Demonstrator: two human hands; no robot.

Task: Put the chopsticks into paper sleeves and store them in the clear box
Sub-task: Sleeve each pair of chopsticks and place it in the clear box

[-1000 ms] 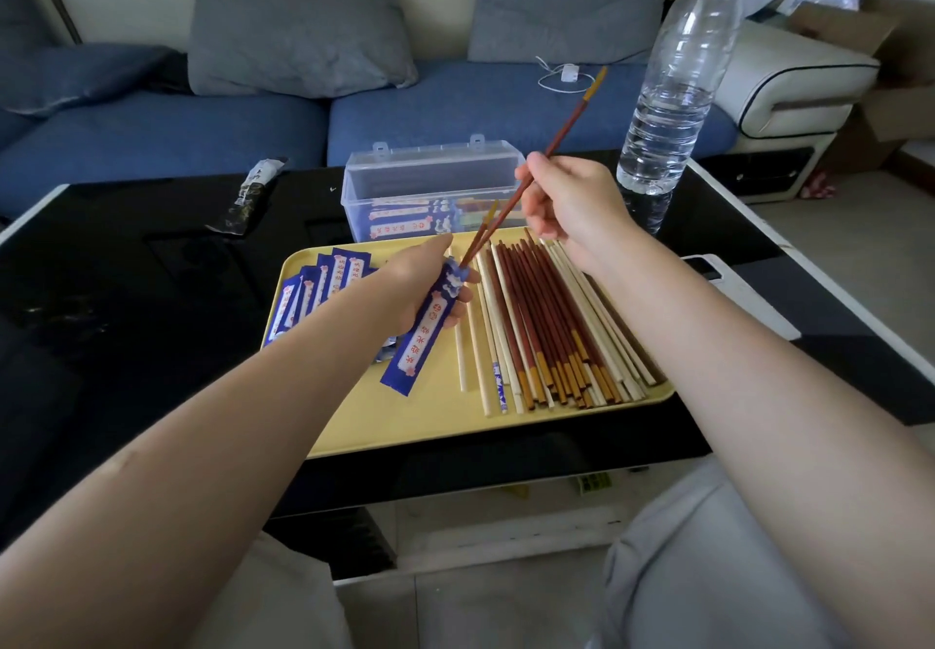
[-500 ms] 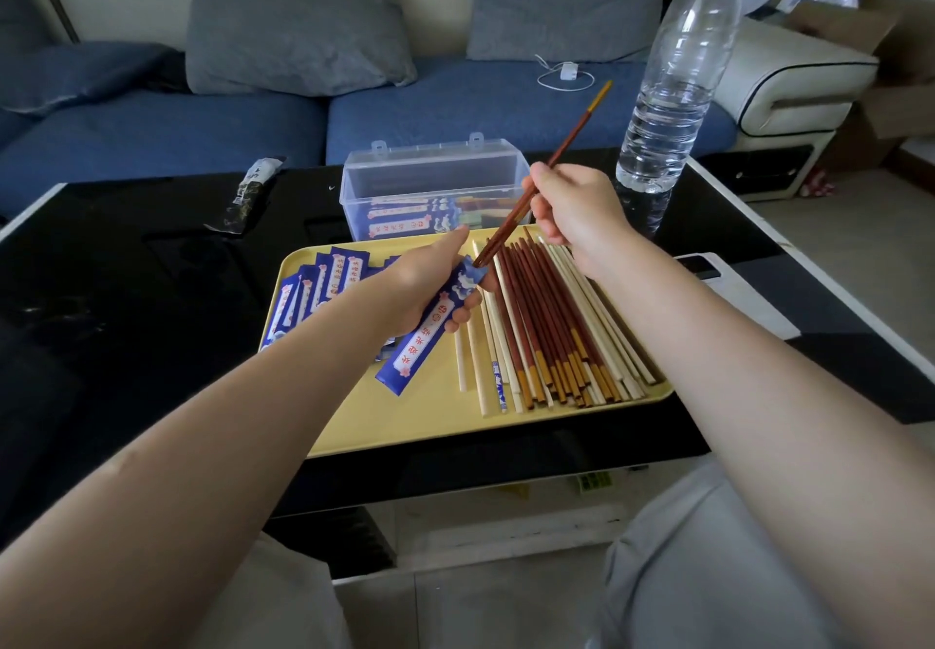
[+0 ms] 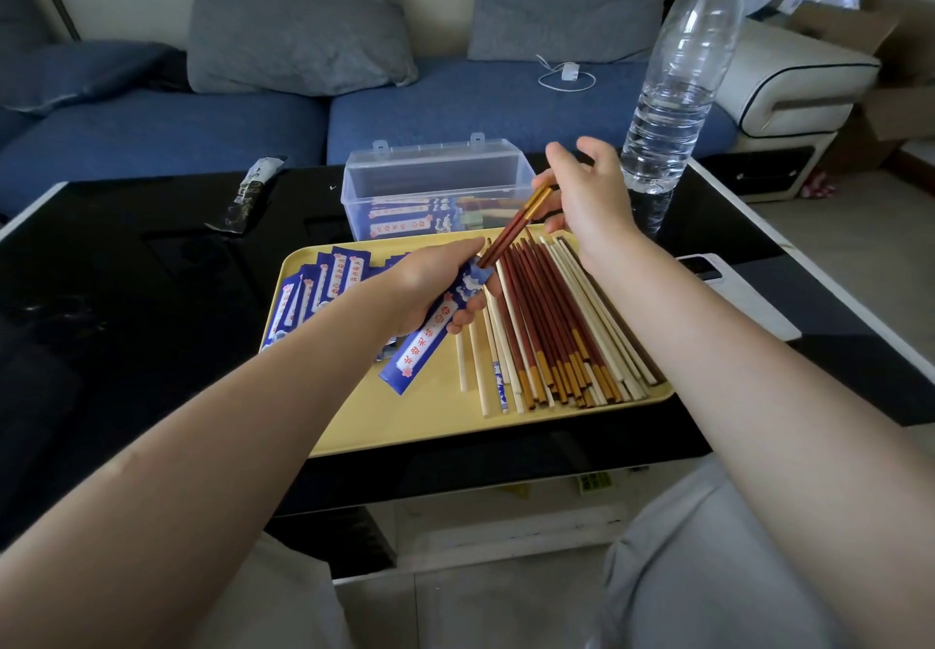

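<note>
- The left hand (image 3: 435,284) grips a blue paper sleeve (image 3: 430,327) over the yellow tray (image 3: 384,421), thumb on top and fingers curled underneath; the sleeve slants from its open top end by the fingertips down toward the tray's near edge.
- A pair of red chopsticks (image 3: 511,231) with gold-coloured top ends stands partly inside that sleeve, the lower part hidden in the paper and the upper part sticking out up and to the right.
- The right hand (image 3: 589,198) is at the gold ends of that pair, its fingers mostly spread and relaxed; whether the thumb and a finger pinch the ends or only touch them I cannot tell.
- On the right half of the tray lies a row of loose chopsticks (image 3: 551,324), red ones with gold ends in the middle and pale ones on both sides, running from the far edge toward the near right corner.
- On the left half of the tray lies a fan of empty blue sleeves (image 3: 324,284), partly covered by the left forearm.
- The clear box (image 3: 435,188) stands on the black counter (image 3: 152,294) just beyond the tray's far edge, its lid raised, with several sleeved pairs lying inside.
- A clear water bottle (image 3: 683,87) stands toward the far right corner of the counter, just beyond the right hand.
- A small dark wrapper (image 3: 253,193) lies near the far edge of the counter, well left of the box.
- A white phone-like slab (image 3: 738,294) lies by the right edge of the counter, beside the right forearm.
</note>
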